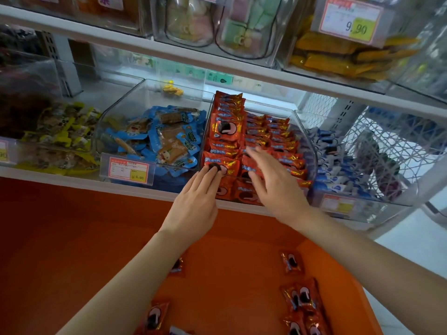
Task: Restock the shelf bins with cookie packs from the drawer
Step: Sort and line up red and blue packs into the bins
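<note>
Mid-restock, by the look of it: red cookie packs (266, 134) rowed up in the clear bin (312, 151) on the lower shelf, with a few loose packs (291, 262) lying down in the orange drawer (242, 274). Pressing on the front packs with left hand (196, 197) laid flat, fingers straight and close together; same with right hand (273, 182), fingers spread, slightly blurred. Pinching and holding nothing in either. Risks from here: heaped to roughly the front lip at the near edge, so likely to tip front packs over and down into the drawer if pushed hard or off-centre. Standing tall in the back-left row; could topple sideways into the blue snack bin (169, 139) if nudged from the front. Glossy foil wrap, so expect sliding rather than settling under a flat palm. Possible crushed biscuits if leaned on with full weight. Probable overflow if topped up from the drawer without levelling first. Can't tell bin depth under the top layer.
</note>
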The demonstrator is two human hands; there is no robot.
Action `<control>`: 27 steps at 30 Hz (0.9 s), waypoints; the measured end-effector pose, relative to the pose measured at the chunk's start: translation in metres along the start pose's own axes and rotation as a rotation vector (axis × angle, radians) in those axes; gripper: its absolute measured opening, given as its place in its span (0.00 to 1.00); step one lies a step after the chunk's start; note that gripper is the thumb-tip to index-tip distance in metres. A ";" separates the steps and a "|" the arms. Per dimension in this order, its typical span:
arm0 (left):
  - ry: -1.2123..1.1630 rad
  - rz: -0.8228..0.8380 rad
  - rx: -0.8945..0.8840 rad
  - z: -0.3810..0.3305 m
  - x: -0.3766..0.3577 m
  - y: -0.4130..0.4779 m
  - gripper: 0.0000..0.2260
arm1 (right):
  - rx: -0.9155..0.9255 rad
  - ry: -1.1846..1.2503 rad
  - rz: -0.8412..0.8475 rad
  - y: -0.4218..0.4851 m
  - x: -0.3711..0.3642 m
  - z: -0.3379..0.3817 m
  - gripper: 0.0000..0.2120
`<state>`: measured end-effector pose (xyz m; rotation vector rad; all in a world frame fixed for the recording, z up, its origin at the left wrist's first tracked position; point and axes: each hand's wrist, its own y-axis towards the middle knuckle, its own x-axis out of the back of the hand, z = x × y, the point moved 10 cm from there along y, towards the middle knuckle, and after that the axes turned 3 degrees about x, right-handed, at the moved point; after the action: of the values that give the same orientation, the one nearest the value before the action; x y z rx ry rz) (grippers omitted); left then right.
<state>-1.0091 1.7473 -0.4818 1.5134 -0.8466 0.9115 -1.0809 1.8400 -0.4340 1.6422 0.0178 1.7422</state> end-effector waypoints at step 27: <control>-0.207 1.404 -0.266 -0.022 -0.280 -0.217 0.28 | -0.473 0.066 1.338 -0.358 -0.230 -0.166 0.31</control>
<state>-0.9417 1.8042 -0.8256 0.6086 -2.1672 1.5086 -1.0707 2.0624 -0.8331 1.2217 -1.6432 2.3850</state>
